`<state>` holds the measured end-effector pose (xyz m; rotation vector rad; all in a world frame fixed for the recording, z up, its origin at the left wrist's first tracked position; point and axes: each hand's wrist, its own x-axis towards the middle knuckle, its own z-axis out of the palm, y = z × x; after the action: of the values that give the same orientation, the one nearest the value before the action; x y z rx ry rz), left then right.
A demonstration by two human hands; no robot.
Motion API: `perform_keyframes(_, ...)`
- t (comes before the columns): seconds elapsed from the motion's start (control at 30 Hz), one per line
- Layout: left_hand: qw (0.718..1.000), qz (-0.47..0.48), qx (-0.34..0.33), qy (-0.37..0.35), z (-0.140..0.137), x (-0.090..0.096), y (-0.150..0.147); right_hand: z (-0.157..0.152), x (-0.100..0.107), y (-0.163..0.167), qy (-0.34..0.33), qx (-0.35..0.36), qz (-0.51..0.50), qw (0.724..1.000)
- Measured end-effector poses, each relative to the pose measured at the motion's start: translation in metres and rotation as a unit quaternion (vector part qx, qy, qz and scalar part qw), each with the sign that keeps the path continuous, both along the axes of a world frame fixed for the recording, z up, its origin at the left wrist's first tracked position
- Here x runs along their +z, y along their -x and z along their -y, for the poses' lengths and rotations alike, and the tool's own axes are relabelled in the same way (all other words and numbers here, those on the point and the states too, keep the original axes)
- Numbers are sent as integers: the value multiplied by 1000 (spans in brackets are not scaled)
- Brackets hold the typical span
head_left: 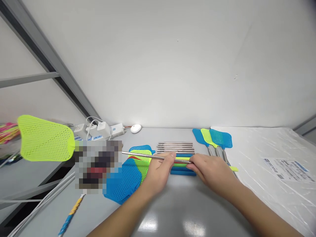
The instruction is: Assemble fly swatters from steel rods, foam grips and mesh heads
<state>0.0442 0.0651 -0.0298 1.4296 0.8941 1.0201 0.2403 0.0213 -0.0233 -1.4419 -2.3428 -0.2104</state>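
Note:
A yellow-green fly swatter (45, 140) stretches across the view, its mesh head at far left, joined to an extended metal rod. My left hand (159, 171) is closed around the middle of that rod. Farther right, my right hand (213, 172) grips the rod's end and handle, whose yellow-green tip shows beyond the fist. Behind and below my hands lie coloured handle tubes (183, 172), partly hidden. Several thin metal rods (174, 144) are lined up just behind them. Loose blue and green swatter heads (124, 181) overlap left of my left hand.
Three swatters with metal shafts (221, 138) lie at the back right, beside a plastic-wrapped white package (276, 194). White plugs and a power strip (103, 130) stand at the back left near a white mouse (135, 128). A blurred patch hides part of the left table.

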Motion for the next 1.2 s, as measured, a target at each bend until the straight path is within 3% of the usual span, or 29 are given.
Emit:
perform_keyframes(0.13,994,70,87,-9,-19,9,18,-10,2,-22,7,-32,25,999)
perform_keyframes(0.33,958,194,203,-58,-37,33,43,-18,5,-46,-3,-49,45,998)
perform_keyframes(0.5,941,226,244,-69,-33,29,35,-18,0,-44,-12,-31,33,999)
perform_keyframes(0.63,965,168,194,-57,-21,14,22,-14,-4,-31,-13,-21,21,999)
perform_keyframes(0.73,992,59,93,-59,-8,4,13,-5,-2,-12,-14,8,9,1000)
perform_keyframes(0.87,998,-23,-34,-51,7,-4,2,5,0,8,-8,33,22,999)
perform_keyframes(1.0,999,0,-13,-38,8,-4,0,4,-2,6,-17,25,27,999)
perform_keyframes(1.2,993,14,54,-100,-5,4,16,-3,3,-3,-24,6,32,999)
